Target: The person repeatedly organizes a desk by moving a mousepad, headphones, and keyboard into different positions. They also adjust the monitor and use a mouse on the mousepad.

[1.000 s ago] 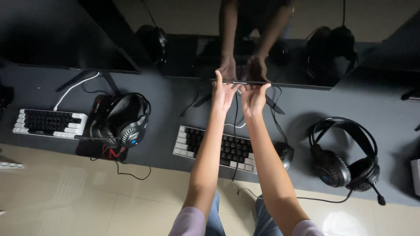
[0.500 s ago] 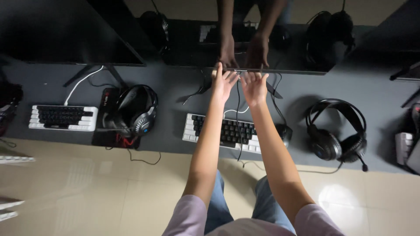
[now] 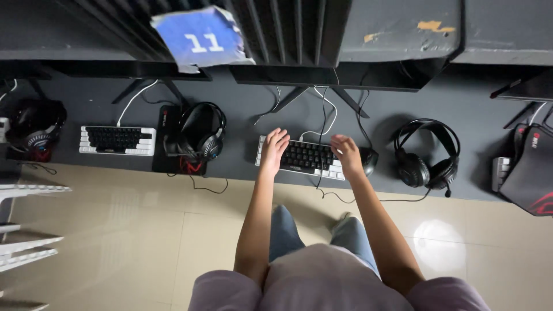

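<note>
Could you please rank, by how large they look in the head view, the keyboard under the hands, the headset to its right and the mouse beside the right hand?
1. Keyboard: widest.
2. Headset: close behind, taller but narrower.
3. Mouse: clearly smallest, partly hidden by the right hand.

Black-keyed white keyboard (image 3: 307,158) flat on grey desk (image 3: 242,124).

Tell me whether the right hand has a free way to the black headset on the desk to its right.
Probably yes: the right hand rests at the keyboard's right end, and only the mouse and bare desk separate it from the headset.

Keyboard (image 3: 305,158) lies on desk (image 3: 242,121), between headsets (image 3: 199,135).
</note>
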